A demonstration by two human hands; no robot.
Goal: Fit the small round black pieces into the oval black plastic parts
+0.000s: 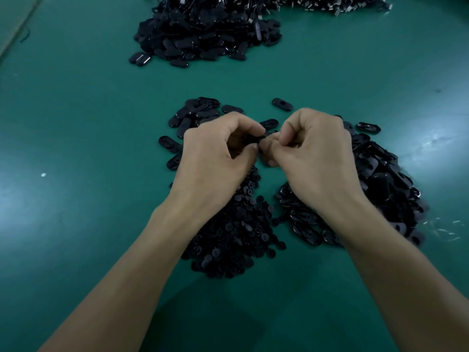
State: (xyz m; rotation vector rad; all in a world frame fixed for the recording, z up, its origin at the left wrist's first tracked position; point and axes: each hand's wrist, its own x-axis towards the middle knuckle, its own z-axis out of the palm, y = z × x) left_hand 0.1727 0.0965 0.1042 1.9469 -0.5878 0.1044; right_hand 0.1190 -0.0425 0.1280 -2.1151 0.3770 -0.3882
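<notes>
At the centre of the frame, the left hand (215, 151) and the right hand (314, 151) both pinch one small black part (252, 140) above the green counter (76, 148).

Extends both bare forearms forward from the lower corners, converging toward the centre. Holds left hand (218, 148) and right hand (314, 151) side by side, backs turned upward, knuckles pointing away from the body. Curls all fingers of both hands inward. Pinches a small black part (253, 139) between left thumb and index finger. Presses right thumb and fingertips (272, 148) against the same part, with the two hands touching at the fingertips. Tucks the remaining right fingers under the palm.
</notes>
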